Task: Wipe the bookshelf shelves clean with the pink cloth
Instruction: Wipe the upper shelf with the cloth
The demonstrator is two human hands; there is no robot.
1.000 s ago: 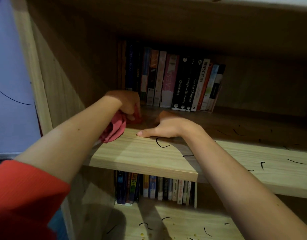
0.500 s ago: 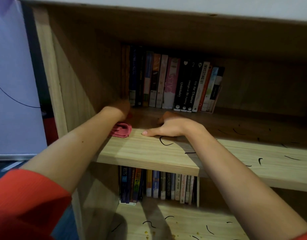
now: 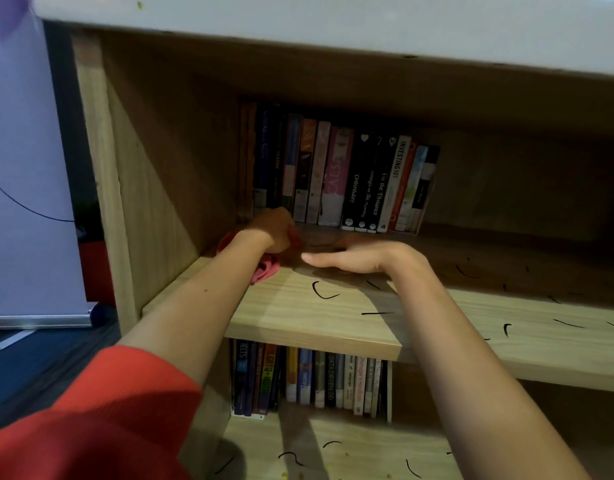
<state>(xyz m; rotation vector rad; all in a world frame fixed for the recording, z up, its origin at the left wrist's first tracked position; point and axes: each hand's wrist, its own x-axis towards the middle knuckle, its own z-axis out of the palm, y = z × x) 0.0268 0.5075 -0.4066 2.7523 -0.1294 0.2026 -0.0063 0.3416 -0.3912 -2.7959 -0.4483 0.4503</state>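
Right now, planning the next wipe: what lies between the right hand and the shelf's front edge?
Head view: between right hand and edge, the shelf bears a curved black mark and a straight black mark, among others.

One wide-angle view is taken from the head, aimed forward and down, close to the bookshelf [image 3: 298,317], faced at 12 o'clock.
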